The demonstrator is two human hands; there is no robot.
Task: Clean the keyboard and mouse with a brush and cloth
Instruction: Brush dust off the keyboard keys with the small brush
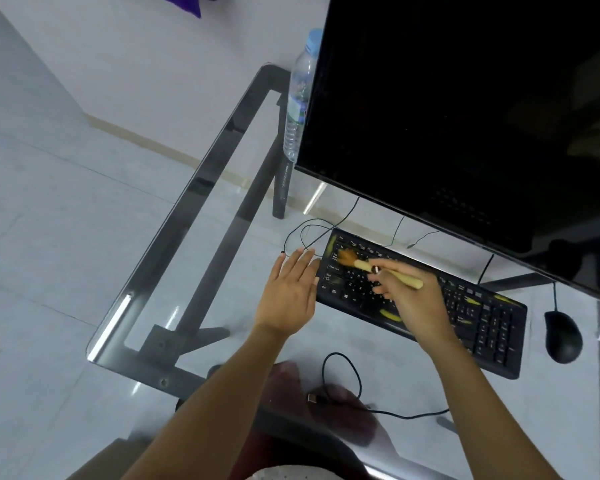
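Observation:
A black keyboard (478,323) with yellow smears lies on the glass desk (201,202). My right hand (409,299) grips a wooden-handled brush (378,268); its brown bristles rest on the keys at the keyboard's upper left corner. My left hand (290,292) lies flat with fingers spread, just left of the keyboard, its fingertips touching the keyboard's left edge. A black mouse (563,336) sits to the right of the keyboard. No cloth is in view.
A large dark monitor (465,109) stands behind the keyboard. A clear water bottle (300,95) stands at its left edge. Thin black cables (312,233) loop behind the keyboard, and a USB cable (343,386) lies near the desk's front.

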